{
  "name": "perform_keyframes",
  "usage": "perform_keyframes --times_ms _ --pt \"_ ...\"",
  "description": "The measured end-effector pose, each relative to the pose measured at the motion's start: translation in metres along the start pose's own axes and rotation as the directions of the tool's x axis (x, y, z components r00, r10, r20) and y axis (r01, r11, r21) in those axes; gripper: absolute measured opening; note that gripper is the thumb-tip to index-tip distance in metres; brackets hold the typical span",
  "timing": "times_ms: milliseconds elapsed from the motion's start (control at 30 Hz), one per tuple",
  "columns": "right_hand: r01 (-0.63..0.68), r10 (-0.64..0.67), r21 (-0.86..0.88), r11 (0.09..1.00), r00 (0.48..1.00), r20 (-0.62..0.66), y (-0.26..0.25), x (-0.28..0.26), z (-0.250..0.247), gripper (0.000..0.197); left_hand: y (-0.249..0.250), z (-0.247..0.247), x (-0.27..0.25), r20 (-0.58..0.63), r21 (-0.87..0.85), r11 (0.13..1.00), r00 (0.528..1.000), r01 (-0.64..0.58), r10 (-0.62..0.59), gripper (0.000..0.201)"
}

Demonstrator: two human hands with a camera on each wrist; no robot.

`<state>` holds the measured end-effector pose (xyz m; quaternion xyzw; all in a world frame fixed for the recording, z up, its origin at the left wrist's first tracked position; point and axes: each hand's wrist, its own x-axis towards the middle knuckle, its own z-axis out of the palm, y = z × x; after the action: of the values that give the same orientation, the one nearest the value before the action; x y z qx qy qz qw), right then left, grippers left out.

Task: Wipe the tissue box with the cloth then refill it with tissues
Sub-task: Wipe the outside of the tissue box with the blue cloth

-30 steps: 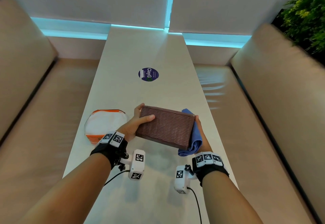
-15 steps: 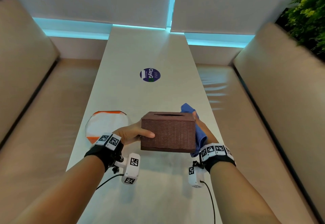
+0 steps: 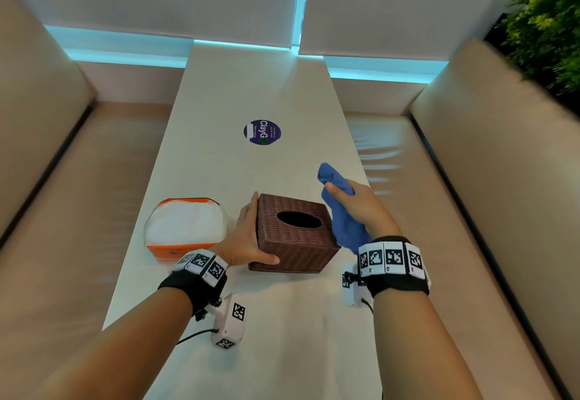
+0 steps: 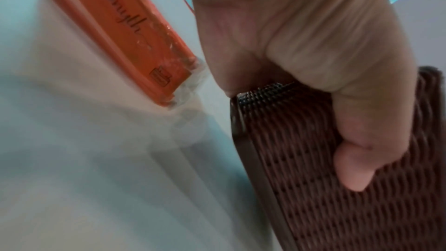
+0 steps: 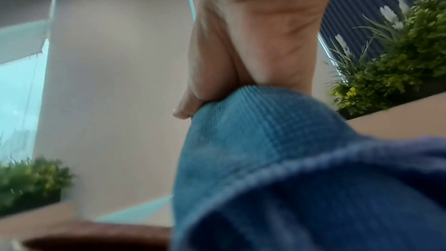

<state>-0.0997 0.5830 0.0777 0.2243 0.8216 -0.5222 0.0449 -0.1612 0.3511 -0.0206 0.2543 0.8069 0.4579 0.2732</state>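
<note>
The box (image 3: pixel 295 231), a brown woven one, is set upright on the counter (image 3: pixel 251 86), its oval opening facing up and showing dark inside; no tissues are seen in it. It is gripped at its left side by the left hand (image 3: pixel 248 236), the thumb curled across the near face and the fingers (image 3: pixel 253 203) laid along the far-left edge. In the left wrist view the thumb is seen pressed against the weave.

Just right of the box, the cloth (image 3: pixel 343 211), blue and bunched, is held in the right hand (image 3: pixel 357 208), with fingers and thumb closed round it; one end sticks up beyond the box, the other hangs down beside its right wall. Whether the cloth touches the box cannot be told.

Left of the box, just beside the left hand, a tissue pack (image 3: pixel 185 227) lies flat, white with orange edges, in clear wrap that appears unopened.

By judgement, the wiping is under way or close to done, though how much has been wiped cannot be told. The refill is not yet begun: the pack has to be opened and its tissues put into the box.

On the orange side of the pack, cursive lettering is seen in the left wrist view but cannot be read. Beyond the box, a round purple sticker (image 3: pixel 262 132) on the counter reads "ClayGo"; its smaller print is illegible.
</note>
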Motion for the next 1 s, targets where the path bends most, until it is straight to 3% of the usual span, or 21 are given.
perform_keyframes --times_ms 133,267,367,633,833,1000 --pt "0.102 -0.103 0.013 0.995 0.989 0.108 -0.018 0.002 0.021 0.053 0.004 -0.002 0.001 -0.027 0.056 0.998 0.999 -0.026 0.027 0.145" --pt "0.055 -0.028 -0.199 0.979 0.99 0.137 0.0 0.011 0.062 0.069 0.004 -0.004 0.003 -0.011 0.116 0.99 0.997 -0.073 0.075 0.137" --pt "0.168 -0.121 -0.398 0.902 0.983 0.139 0.006 0.009 0.083 0.061 0.006 -0.006 0.005 -0.004 0.16 0.983 0.996 -0.091 0.093 0.138" --pt "0.334 -0.274 -0.403 0.852 0.941 0.2 -0.004 -0.01 0.109 0.049 0.008 -0.003 0.011 0.002 0.163 0.983 0.997 -0.08 0.081 0.134" --pt "0.129 -0.1 -0.355 0.926 0.99 0.098 0.004 0.015 0.086 0.056 0.009 -0.001 0.009 -0.028 0.079 0.987 0.99 -0.139 0.142 0.131" --pt "0.276 -0.235 -0.113 0.955 0.929 0.286 0.003 0.0 0.075 0.047 0.003 -0.007 0.015 0.008 -0.018 0.999 0.999 -0.036 0.037 0.125"
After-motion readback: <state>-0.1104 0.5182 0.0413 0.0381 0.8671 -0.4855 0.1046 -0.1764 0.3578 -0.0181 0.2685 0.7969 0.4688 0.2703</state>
